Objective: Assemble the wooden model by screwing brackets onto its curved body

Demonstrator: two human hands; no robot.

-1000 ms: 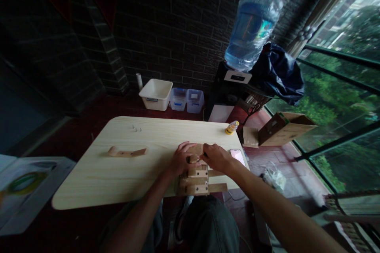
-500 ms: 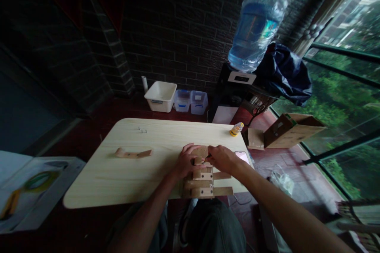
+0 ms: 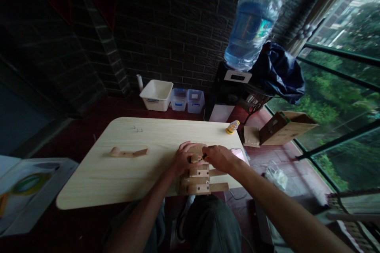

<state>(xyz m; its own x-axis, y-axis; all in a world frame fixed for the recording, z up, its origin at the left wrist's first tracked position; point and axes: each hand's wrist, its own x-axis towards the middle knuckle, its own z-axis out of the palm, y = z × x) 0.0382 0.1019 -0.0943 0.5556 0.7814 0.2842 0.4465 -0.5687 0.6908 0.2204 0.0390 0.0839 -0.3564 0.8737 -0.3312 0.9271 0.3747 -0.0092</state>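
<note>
A wooden assembly (image 3: 198, 180) of blocks and slats with dark screw heads lies at the table's near edge, two slats sticking out to the right. My left hand (image 3: 181, 159) grips its upper left side, thumb and fingers around one block. In my right hand (image 3: 219, 157) is a short screwdriver (image 3: 204, 157) with a yellow and dark handle, mostly covered by the fingers. Its tip meets the block between my hands, though the exact contact is hidden. Further left lies a loose wooden piece (image 3: 127, 153) with a rounded end. Several small screws (image 3: 137, 129) rest near the far edge.
The pale table (image 3: 97, 178) carries a yellow-capped bottle (image 3: 232, 127) and a phone (image 3: 238, 154) on the right. Beyond it stand a white bin (image 3: 156, 95), two clear bins (image 3: 195, 101) and a water dispenser (image 3: 225, 93). A cardboard box (image 3: 285, 128) sits near the window.
The whole view has shifted slightly, so everything appears a little further left. My right hand has turned a little, showing the yellow of the screwdriver. The left hand keeps its hold on the assembly.
</note>
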